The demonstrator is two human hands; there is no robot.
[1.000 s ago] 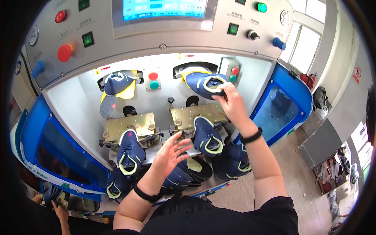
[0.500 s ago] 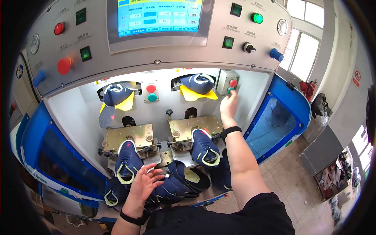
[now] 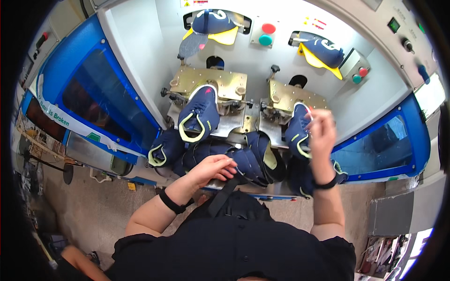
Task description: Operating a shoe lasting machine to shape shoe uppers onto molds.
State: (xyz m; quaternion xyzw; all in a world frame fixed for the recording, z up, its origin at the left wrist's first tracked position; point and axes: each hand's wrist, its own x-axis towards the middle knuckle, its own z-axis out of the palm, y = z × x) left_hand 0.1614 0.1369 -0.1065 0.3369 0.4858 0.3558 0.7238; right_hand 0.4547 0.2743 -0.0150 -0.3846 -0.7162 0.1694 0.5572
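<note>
My left hand (image 3: 213, 170) is over a pile of dark navy shoe uppers (image 3: 253, 161) at the front of the machine. Its fingers are loosely bent and apart, with nothing visible in them. My right hand (image 3: 322, 129), blurred by motion, is at the right navy shoe upper (image 3: 298, 129), which sits toe-up against the right brass-coloured clamp plate (image 3: 290, 93). Whether it grips that upper cannot be made out. A matching left shoe upper (image 3: 199, 114) with a lime collar lining rests against the left brass-coloured plate (image 3: 225, 79).
Above the plates, two navy heel pieces with yellow edges, one left (image 3: 213, 23) and one right (image 3: 323, 51), sit in wall slots. Button boxes, one middle (image 3: 266, 35) and one right (image 3: 356, 69), carry red and green buttons. Blue windowed side panels (image 3: 110, 91) flank the bay. A bare forearm (image 3: 82, 262) shows at lower left.
My right hand has come down from the green button on the right box to the right shoe upper. My left hand has lowered onto the pile. The view has tilted down and turned.
</note>
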